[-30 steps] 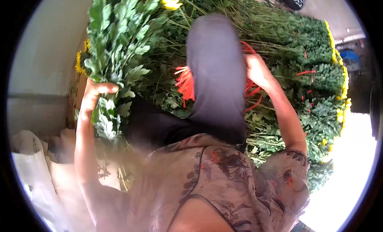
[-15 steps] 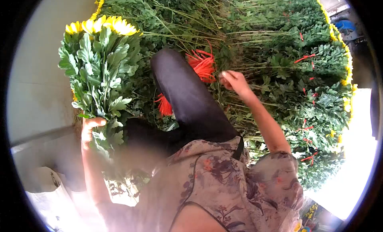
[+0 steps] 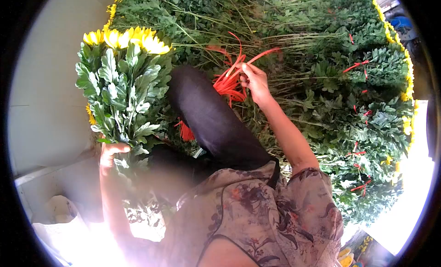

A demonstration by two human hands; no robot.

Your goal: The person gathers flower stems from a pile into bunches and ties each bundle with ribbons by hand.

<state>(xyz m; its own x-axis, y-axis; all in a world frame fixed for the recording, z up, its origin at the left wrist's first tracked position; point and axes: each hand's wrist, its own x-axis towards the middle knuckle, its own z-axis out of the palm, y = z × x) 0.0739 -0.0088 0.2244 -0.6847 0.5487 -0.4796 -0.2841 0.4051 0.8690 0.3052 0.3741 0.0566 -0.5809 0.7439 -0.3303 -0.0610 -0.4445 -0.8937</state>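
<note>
Pinching thin red strips (image 3: 226,87) beside our knee (image 3: 195,90) with our right hand (image 3: 255,83), which was apart from them half a second ago | our left hand (image 3: 109,153) clamped round the leafy bunch (image 3: 121,92) at our left | yellow flower heads (image 3: 124,39), lobed leaves (image 3: 108,67) | stems (image 3: 294,76) heaped before us, pale wall (image 3: 53,88) leftward

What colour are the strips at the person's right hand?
Bright red; the strips at the right hand show best in the head view.
</note>
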